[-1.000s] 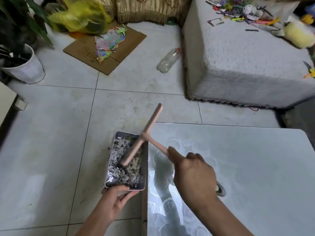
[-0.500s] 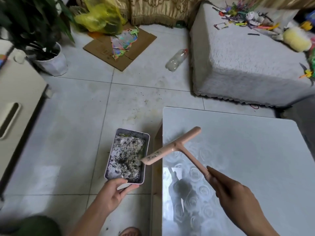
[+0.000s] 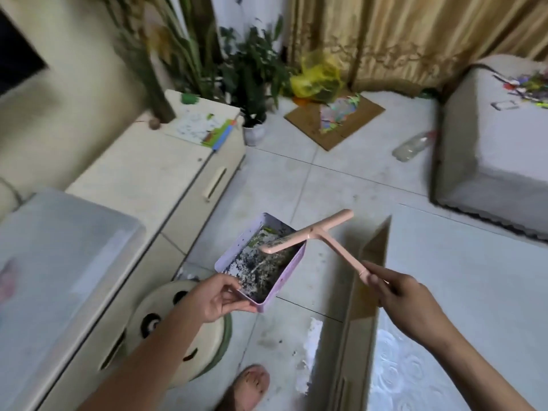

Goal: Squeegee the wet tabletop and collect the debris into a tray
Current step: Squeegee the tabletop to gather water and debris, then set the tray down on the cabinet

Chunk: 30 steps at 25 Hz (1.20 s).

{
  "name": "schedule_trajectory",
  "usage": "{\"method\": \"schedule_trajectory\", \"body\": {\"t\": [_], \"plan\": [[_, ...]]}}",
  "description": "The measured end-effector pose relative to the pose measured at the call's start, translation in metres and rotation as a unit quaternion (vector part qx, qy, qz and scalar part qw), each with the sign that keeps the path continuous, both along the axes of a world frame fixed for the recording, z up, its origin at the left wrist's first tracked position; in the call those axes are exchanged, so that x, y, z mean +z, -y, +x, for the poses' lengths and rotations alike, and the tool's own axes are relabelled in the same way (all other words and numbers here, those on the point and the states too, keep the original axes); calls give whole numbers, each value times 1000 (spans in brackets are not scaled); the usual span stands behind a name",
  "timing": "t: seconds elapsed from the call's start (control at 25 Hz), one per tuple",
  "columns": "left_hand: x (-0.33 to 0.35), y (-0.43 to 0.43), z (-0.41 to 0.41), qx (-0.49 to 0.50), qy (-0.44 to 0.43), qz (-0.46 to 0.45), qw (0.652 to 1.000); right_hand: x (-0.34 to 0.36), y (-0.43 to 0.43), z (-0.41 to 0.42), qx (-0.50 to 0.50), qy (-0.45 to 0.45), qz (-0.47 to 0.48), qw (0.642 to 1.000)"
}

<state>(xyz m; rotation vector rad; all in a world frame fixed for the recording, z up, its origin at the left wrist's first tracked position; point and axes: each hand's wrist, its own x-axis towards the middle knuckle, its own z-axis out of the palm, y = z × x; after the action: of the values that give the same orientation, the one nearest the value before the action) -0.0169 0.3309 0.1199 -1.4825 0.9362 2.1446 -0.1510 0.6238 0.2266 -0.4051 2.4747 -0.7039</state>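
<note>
on my feed i see the left forearm (image 3: 142, 360) and the right forearm (image 3: 474, 369), both bare from the picture's lower edge up to the wrists. the left hand (image 3: 212, 298) and right hand (image 3: 406, 298) are bare too. a bare foot (image 3: 249, 387) shows, blurred, with dark specks.

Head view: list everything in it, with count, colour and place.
tray: one, lilac, held over the floor
debris: one heap, grey-black, in the tray
squeegee: one, pink, blade end over the tray
table: one, white, right
cabinet: one, cream, left
plants: several, green, back
bag: one, yellow, back floor
cardboard: one, brown, back floor
bottle: one, clear, floor
curtain: one, gold, back wall
foot: one, bare, bottom edge
hands: two; left hand holds the tray, right hand the squeegee handle
</note>
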Motion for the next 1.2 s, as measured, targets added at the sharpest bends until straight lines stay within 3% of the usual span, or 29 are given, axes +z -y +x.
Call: {"method": "schedule_trajectory", "body": {"t": [0.2,0.44,0.88,1.2], "plan": [[37,83,79,52,1,-46,998,17,86,38,77,14,-27,997],[46,186,157,103,-3,-54,993,16,193,74,93,24,-62,993],[-24,357,218,123,90,-136,979,-15,361,129,54,63,-37,996],[-52,400,231,139,129,-155,969,-39,440,136,53,76,-15,996]]}}
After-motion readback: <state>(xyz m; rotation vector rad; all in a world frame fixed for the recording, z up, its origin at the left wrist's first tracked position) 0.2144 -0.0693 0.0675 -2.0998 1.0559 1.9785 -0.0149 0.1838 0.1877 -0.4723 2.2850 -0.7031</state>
